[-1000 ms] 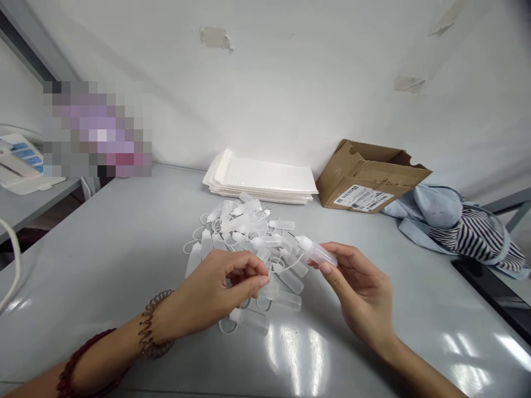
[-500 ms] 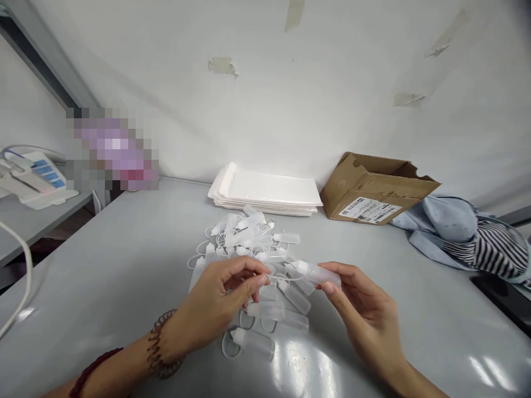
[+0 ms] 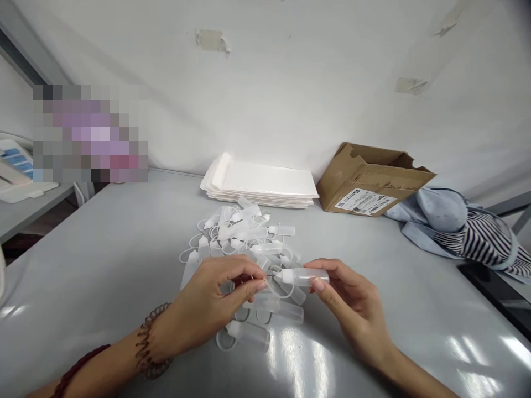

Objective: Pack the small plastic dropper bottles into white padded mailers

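A small translucent needle-tip bottle (image 3: 310,276) lies level in my right hand (image 3: 354,307), gripped near its base by the thumb and fingers. Its white nozzle and thin metal needle point left. My left hand (image 3: 224,296) pinches the free end of the bottle's white cap strap (image 3: 286,296), close to the needle's tip. The fingertips cover the cap itself, and whether the needle has entered it I cannot tell. Under and behind both hands spreads a pile of similar bottles (image 3: 243,229) with looped straps. One bottle (image 3: 249,336) lies nearest me.
White padded envelopes (image 3: 265,182) are stacked against the wall. To their right stands an open cardboard box (image 3: 369,182), then blue and striped cloth (image 3: 477,237) and a dark phone-like slab (image 3: 493,296). A blurred purple patch and a white device (image 3: 25,190) are at the left.
The bottle in my right hand has come closer to my left fingertips. Its strap, straighter before, now bows down in a loop. The whole view has shifted slightly.
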Tool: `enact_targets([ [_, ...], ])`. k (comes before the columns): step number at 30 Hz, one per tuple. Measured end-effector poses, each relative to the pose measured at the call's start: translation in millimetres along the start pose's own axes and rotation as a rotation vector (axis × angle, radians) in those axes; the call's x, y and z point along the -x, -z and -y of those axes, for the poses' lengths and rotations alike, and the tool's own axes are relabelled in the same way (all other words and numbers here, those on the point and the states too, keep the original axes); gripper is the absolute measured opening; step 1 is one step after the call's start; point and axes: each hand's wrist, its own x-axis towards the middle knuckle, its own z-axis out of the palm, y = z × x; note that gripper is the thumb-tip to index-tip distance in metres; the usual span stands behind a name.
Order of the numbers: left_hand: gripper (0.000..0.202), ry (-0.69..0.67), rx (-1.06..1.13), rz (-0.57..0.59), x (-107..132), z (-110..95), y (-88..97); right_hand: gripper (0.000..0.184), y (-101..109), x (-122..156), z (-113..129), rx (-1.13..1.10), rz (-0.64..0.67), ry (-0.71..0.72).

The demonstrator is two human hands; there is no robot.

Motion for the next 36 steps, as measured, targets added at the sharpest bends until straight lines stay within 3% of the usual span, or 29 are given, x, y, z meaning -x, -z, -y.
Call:
enact_targets([
  [9, 0.013, 0.01, -0.016, 0.0, 0, 0, -0.4, 0.011, -2, 2, -1, -0.049, 0.034, -0.099],
  [17, 0.014, -0.031, -0.059, -0.013, 1, 0, -0.2, 0.011, -2, 1, -2, 0.04, 0.037, -0.052],
  [25, 0.012, -0.315, -0.256, -0.038, 7, 13, -7.1, 0.015, 7, -4, 5, 0.132, 0.121, -0.062],
  [30, 0.013, -0.396, -0.383, -0.03, 10, 16, -10.7, 0.016, 10, -3, 6, 0.182, 0.163, -0.043],
  [36, 0.016, -0.543, -0.563, -0.115, 14, 21, -15.6, 0.016, 11, -2, 8, 0.233, 0.196, -0.009],
])
